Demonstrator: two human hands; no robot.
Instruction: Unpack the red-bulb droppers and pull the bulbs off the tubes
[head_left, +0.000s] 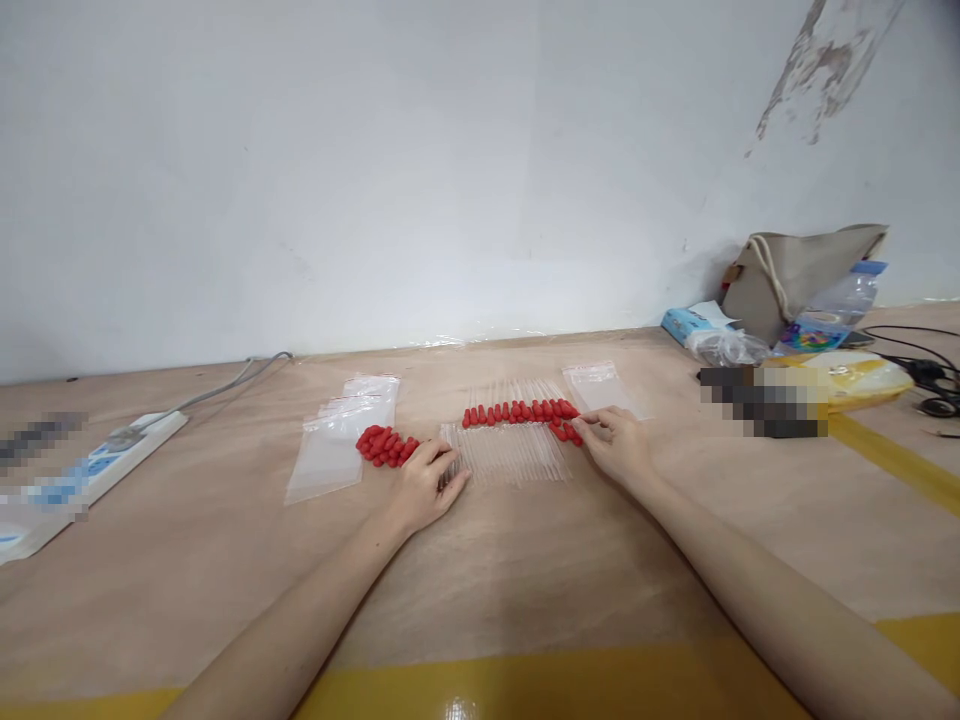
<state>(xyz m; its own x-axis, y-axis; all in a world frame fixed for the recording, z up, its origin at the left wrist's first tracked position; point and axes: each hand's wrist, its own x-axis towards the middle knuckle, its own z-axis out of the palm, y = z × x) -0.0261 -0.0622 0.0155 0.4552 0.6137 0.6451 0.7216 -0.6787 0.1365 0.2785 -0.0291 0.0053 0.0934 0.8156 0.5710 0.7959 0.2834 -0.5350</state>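
In the middle of the table lies a row of droppers with red rubber bulbs (pixel 517 412) and thin clear tubes (pixel 517 455), which extend both toward me and toward the wall. My left hand (pixel 429 485) rests at the row's left end, its thumb apart from the bent fingers, over clear tubes. Just left of it is a heap of red bulbs (pixel 384 446), partly on clear plastic bags (pixel 326 465). At the row's right end, my right hand (pixel 616 440) has thumb and fingertips closed at a red bulb (pixel 570 410); the fingers partly hide it.
Another clear bag (pixel 604 388) lies behind my right hand. A power strip (pixel 97 475) with a grey cable is at the left. To the right are a grey bag (pixel 806 275), a blue tissue pack (pixel 694 322), a yellow-white packet (pixel 862 378) and black cables (pixel 930 372). Yellow tape (pixel 525 685) runs along the front.
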